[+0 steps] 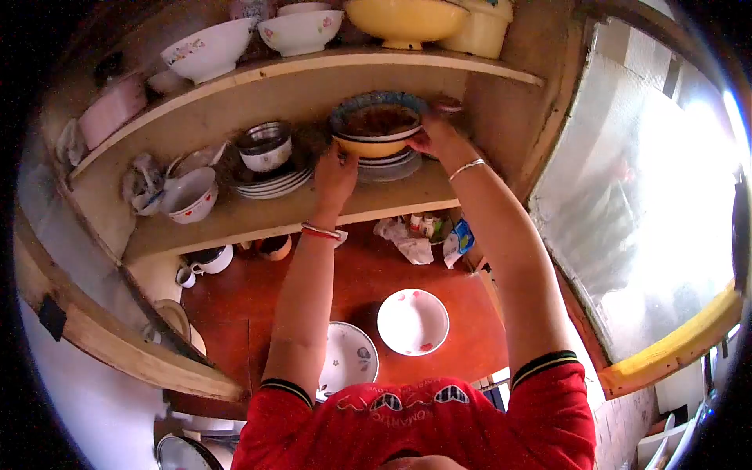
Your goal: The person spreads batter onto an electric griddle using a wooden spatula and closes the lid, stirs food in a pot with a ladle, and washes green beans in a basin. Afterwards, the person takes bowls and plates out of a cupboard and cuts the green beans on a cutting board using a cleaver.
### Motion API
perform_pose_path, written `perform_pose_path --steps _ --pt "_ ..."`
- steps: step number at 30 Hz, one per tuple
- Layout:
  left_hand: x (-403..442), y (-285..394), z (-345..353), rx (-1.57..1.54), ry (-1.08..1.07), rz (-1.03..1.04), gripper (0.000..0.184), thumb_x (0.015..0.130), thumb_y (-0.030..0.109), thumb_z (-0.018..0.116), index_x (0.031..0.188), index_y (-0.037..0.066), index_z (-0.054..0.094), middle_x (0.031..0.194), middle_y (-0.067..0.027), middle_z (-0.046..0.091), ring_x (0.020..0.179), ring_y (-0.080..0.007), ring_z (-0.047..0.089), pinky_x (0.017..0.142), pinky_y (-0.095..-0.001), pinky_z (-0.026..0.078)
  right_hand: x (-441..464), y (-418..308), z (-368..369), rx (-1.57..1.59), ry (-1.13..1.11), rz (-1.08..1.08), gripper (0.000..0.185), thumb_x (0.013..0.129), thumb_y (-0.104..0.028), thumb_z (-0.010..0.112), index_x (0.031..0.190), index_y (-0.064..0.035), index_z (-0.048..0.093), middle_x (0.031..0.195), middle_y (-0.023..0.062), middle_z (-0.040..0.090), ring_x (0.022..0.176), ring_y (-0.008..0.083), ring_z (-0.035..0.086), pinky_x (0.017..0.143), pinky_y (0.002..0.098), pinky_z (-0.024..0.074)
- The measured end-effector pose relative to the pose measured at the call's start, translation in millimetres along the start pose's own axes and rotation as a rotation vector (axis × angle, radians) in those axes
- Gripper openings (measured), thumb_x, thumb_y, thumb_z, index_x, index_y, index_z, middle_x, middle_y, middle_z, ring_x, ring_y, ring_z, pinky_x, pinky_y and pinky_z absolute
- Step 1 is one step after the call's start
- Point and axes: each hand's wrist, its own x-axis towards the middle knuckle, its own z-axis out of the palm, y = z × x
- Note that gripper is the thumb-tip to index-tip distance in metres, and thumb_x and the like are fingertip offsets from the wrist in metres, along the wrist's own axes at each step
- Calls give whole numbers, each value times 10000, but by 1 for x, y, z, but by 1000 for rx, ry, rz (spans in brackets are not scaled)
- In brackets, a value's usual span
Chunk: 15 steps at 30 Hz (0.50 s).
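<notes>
On the middle cupboard shelf, a yellow enamel bowl (374,148) with a pale rim sits over a stack of plates (389,170). A dark bowl with a speckled blue rim (377,99) rests inside it, brownish within. My left hand (337,171) has its fingers closed at the yellow bowl's left side. At the right side, my right hand (432,133) grips the same bowl's edge, fingers partly hidden. Whether the bowl touches the plates beneath, I cannot tell. Left of my hands stands a metal-lined cup (265,146) on stacked plates (276,186).
A white bowl (190,196) is farther left. Flowered bowls (301,31) and a yellow basin (406,21) occupy the upper shelf. Below, a white bowl (413,322) and a patterned plate (349,356) lie on the red surface (462,305). A glazed door (619,188) stands at right.
</notes>
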Motion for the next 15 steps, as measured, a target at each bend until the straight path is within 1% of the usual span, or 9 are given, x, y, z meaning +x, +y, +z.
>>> perform_pose_path --steps 2,3,5,6,7,8,11,15 --pt "-14 8 -4 -58 -47 5 399 864 200 557 1195 -21 523 821 -195 647 715 -250 644 613 -386 493 -39 -10 6 42 -15 -39 481 951 -469 304 1104 -61 510 919 149 629 739 242 642 653 366 569" --pt "-24 7 -3 -112 -14 32 390 867 191 561 1197 -13 525 884 -185 642 765 -237 638 644 -370 493 -55 -13 9 63 -23 -57 499 954 -477 290 1117 -57 503 935 158 624 746 252 641 668 369 569" --pt "-50 7 -1 -220 56 83 372 872 173 569 1200 2 529 1010 -166 632 864 -212 627 706 -338 494 -60 -8 9 62 -20 -124 537 956 -490 265 1144 -36 483 961 187 615 790 279 643 688 397 568" --pt "-66 16 -7 -265 1 76 365 873 153 572 1202 3 527 1056 -153 614 903 -203 610 741 -325 484 -60 -6 10 61 -20 -160 557 958 -496 252 1158 -26 473 975 202 610 812 292 644 698 410 568" --pt "-85 34 -18 -308 -54 70 359 873 133 575 1205 4 525 1103 -139 595 942 -195 593 777 -312 475 -58 -2 9 112 -47 -133 576 958 -494 256 1179 5 439 980 232 603 806 323 651 676 434 579" --pt "-103 46 -27 -350 -106 66 355 874 113 578 1207 5 522 1149 -125 577 981 -186 576 812 -299 465 -58 -1 11 118 -34 -126 567 961 -479 255 1184 11 432 982 240 601 803 331 654 659 434 585" --pt "-149 59 -41 -400 -157 70 346 869 63 573 1207 12 523 1161 -111 575 1012 -178 563 872 -284 442 -58 -2 22 140 -25 -132 530 969 -424 258 1197 30 411 1001 259 589 785 350 659 615 431 602" --pt "-189 70 -68 -524 -204 -10 342 869 23 559 1209 18 526 1196 -91 563 1071 -164 537 906 -286 427 -60 -3 26 156 -61 -159 458 976 -331 278 1217 44 378 1059 271 566 756 365 660 573 413 613"
